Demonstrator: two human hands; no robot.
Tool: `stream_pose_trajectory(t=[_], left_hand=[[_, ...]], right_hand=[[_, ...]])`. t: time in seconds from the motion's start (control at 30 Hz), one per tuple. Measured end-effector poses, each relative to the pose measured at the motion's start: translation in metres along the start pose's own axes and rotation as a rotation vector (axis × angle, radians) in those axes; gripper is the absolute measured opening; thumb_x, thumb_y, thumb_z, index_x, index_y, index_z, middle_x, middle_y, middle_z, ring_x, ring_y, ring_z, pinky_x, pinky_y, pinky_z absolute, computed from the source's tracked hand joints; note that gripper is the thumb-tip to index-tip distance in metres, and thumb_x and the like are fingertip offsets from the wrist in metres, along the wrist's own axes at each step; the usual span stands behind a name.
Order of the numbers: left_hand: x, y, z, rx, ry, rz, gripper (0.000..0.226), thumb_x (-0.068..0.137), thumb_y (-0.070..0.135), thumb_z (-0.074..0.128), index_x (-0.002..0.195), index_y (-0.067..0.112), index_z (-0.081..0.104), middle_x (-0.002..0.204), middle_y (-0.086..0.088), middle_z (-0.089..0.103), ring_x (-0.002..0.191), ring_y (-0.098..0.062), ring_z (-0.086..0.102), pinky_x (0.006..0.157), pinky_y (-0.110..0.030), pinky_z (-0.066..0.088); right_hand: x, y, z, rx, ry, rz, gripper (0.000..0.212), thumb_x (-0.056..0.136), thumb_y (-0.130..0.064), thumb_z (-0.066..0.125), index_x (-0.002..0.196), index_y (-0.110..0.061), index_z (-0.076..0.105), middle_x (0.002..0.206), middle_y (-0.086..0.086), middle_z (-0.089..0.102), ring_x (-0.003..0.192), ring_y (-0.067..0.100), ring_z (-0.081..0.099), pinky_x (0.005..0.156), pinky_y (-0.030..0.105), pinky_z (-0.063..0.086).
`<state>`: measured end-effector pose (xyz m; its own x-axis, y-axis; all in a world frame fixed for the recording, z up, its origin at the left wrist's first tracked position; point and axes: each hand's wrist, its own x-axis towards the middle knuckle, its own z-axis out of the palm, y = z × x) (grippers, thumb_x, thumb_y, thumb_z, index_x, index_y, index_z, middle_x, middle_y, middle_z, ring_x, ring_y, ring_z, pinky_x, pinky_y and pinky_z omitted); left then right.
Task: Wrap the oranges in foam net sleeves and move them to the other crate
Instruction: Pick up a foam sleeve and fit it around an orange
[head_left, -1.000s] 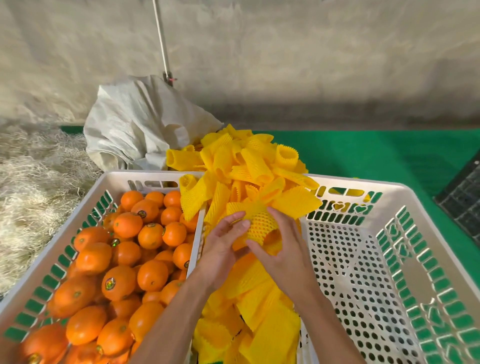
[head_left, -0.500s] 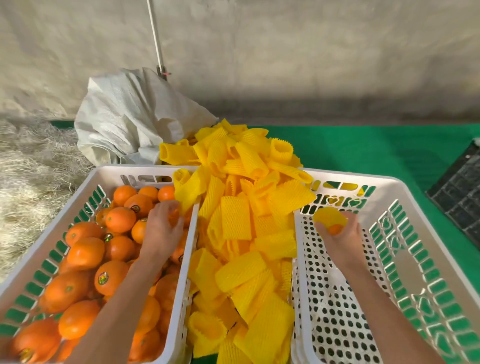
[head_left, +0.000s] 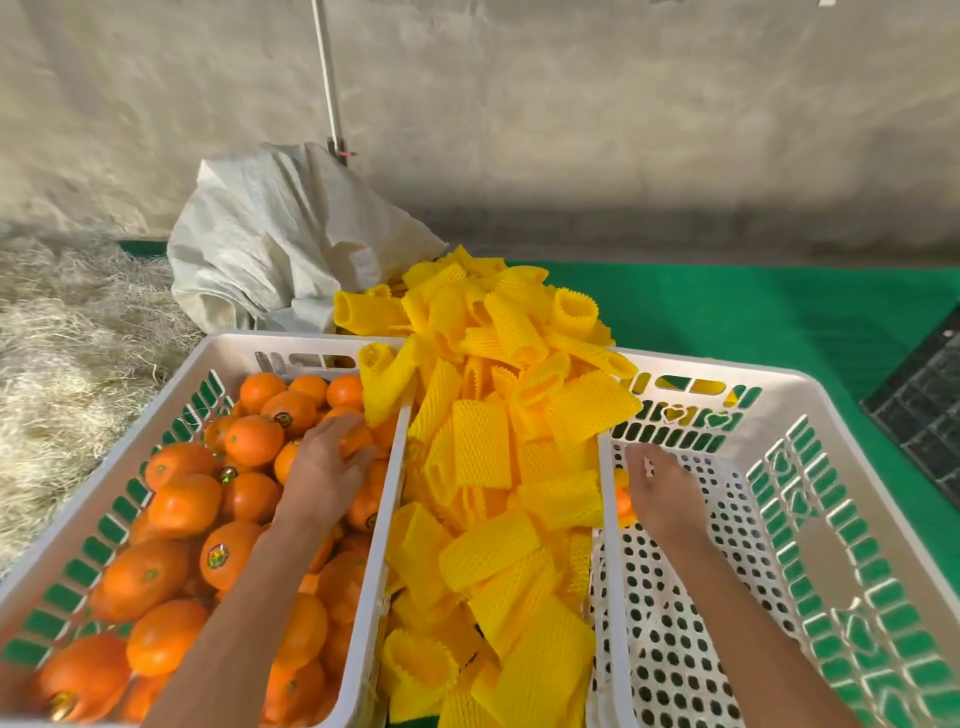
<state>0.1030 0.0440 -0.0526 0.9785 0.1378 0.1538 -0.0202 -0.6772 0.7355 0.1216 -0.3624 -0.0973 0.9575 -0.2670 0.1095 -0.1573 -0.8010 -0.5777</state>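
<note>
Dozens of loose oranges (head_left: 176, 504) filled the left crate (head_left: 218, 353), and my left hand (head_left: 327, 467) lay on one near its right wall, fingers curved over the top; I judged it firm, round, fairly heavy and smooth-skinned, best cupped from above around its widest part. Beside it, the yellow foam net sleeves (head_left: 483, 447) heaped between the crates looked soft, light and stretchy. My right hand (head_left: 662, 493), grip loosely spread, hovered in the nearly bare right crate (head_left: 810, 395) by a wrapped orange (head_left: 622, 501).
</note>
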Motion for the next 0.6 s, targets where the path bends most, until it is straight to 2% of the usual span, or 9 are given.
stream_pose_trajectory(t=[0.03,0.07,0.1,0.17,0.23,0.33,0.37,0.5,0.6], left_hand=[[-0.001,0.005,-0.001,-0.091,0.053,-0.035,0.042,0.098,0.021,0.071,0.139,0.019,0.059,0.135,-0.004,0.062,0.123,-0.042,0.059,0.099,-0.051,0.053],[-0.003,0.011,-0.002,-0.175,0.101,-0.082,0.046,0.098,0.028,0.071,0.141,0.020,0.058,0.134,-0.005,0.064,0.118,-0.046,0.061,0.096,-0.055,0.055],[-0.004,0.017,-0.003,-0.243,0.148,-0.108,0.050,0.098,0.033,0.070,0.144,0.021,0.056,0.134,-0.005,0.066,0.116,-0.046,0.062,0.095,-0.057,0.056],[-0.007,0.031,-0.003,-0.348,0.228,-0.066,0.052,0.097,0.036,0.071,0.145,0.020,0.057,0.136,0.000,0.066,0.123,-0.027,0.063,0.103,-0.049,0.055],[-0.010,0.049,-0.001,-0.452,0.247,0.001,0.052,0.096,0.035,0.072,0.144,0.018,0.059,0.139,0.005,0.064,0.129,-0.009,0.059,0.108,-0.038,0.051],[-0.013,0.074,0.011,-0.613,0.177,0.041,0.052,0.094,0.035,0.071,0.142,0.019,0.060,0.137,0.005,0.066,0.129,-0.007,0.060,0.103,-0.031,0.052],[-0.013,0.083,0.019,-0.692,0.141,0.022,0.051,0.093,0.036,0.072,0.141,0.021,0.062,0.133,0.004,0.069,0.126,-0.009,0.063,0.100,-0.031,0.053],[-0.008,0.121,0.058,-1.184,-0.026,-0.266,0.040,0.089,0.033,0.073,0.128,0.025,0.069,0.115,0.003,0.076,0.106,-0.017,0.071,0.084,-0.035,0.059],[-0.003,0.132,0.082,-1.429,-0.084,-0.458,0.032,0.097,0.025,0.067,0.127,0.014,0.069,0.120,0.004,0.075,0.115,-0.026,0.070,0.077,-0.044,0.063]], right_hand=[[0.001,-0.011,-0.007,0.118,0.067,-0.008,0.045,0.107,-0.046,0.035,0.121,-0.017,0.066,0.098,0.011,0.073,0.078,0.024,0.068,0.068,0.037,0.055],[0.001,-0.021,-0.013,0.239,0.112,-0.015,0.048,0.108,-0.047,0.032,0.115,-0.016,0.067,0.091,0.011,0.072,0.076,0.023,0.067,0.067,0.038,0.055],[0.001,-0.031,-0.018,0.353,0.136,-0.019,0.048,0.107,-0.051,0.032,0.114,-0.018,0.067,0.095,0.006,0.072,0.083,0.021,0.068,0.072,0.037,0.055],[0.004,-0.046,-0.024,0.545,0.122,-0.002,0.047,0.102,-0.061,0.043,0.127,-0.024,0.060,0.109,-0.010,0.068,0.098,0.006,0.066,0.078,0.025,0.051],[0.008,-0.059,-0.027,0.674,0.043,0.064,0.055,0.092,-0.062,0.063,0.135,-0.031,0.051,0.114,-0.017,0.064,0.096,-0.004,0.066,0.074,0.014,0.050],[0.014,-0.068,-0.028,0.738,0.023,0.128,0.066,0.085,-0.048,0.079,0.141,-0.029,0.050,0.116,-0.005,0.067,0.096,0.010,0.069,0.075,0.027,0.056],[0.014,-0.070,-0.029,0.747,0.046,0.139,0.067,0.086,-0.043,0.080,0.143,-0.028,0.049,0.116,-0.002,0.067,0.096,0.011,0.068,0.073,0.026,0.055],[0.005,-0.089,-0.026,0.868,0.127,0.130,0.058,0.090,-0.028,0.077,0.142,-0.029,0.051,0.104,-0.001,0.069,0.094,0.018,0.069,0.073,0.028,0.057],[-0.016,-0.110,-0.021,0.840,0.155,-0.104,0.042,0.095,-0.023,0.071,0.134,-0.032,0.056,0.090,-0.009,0.065,0.079,0.010,0.065,0.067,0.023,0.055]])
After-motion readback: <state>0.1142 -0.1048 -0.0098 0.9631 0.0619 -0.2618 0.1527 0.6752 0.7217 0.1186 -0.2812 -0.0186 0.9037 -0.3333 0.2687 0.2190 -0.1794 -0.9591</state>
